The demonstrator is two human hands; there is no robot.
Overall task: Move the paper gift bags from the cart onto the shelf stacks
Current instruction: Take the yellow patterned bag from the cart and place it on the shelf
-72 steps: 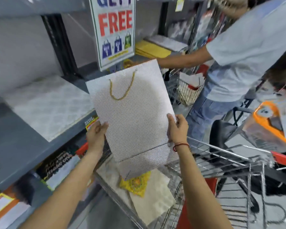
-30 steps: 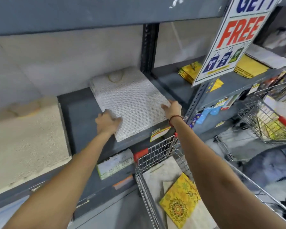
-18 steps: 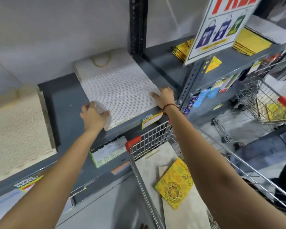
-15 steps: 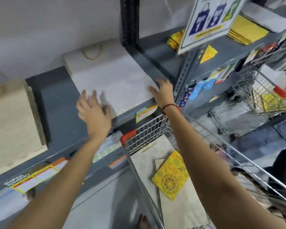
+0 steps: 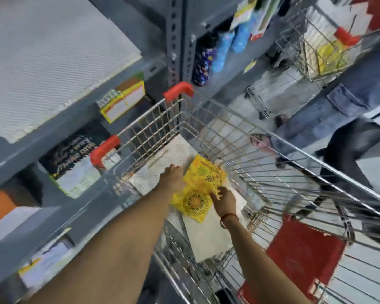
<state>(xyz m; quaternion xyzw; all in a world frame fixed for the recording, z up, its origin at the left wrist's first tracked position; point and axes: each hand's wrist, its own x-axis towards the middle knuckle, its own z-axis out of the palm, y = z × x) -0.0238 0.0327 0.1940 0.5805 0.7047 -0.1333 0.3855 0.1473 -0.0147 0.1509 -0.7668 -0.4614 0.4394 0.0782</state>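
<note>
While a yellow patterned gift bag [image 5: 198, 189] lies flat on white bags [image 5: 206, 238] inside the wire cart [image 5: 228, 132], the right hand [image 5: 225, 199] touches it, fingers [image 5: 215, 193] spread; whether the left hand [image 5: 172, 178] grips cannot be told.

Store aisle, motion-blurred. Grey metal shelving [image 5: 44, 139] fills the left, with a perforated upright post [image 5: 173, 40] near centre. Yellow price label [image 5: 123, 102] is clipped to the shelf edge. Lower level holds a dark package with lettering [image 5: 72, 152] and something orange [image 5: 0, 207]. Blue patterned rolls [image 5: 224, 49] stand right of the post. Pale grey floor [image 5: 375, 167]. A wire basket [image 5: 294, 40] sits upper right, and another person's jeans leg [image 5: 338, 110] is below it. Light is flat and even.
</note>
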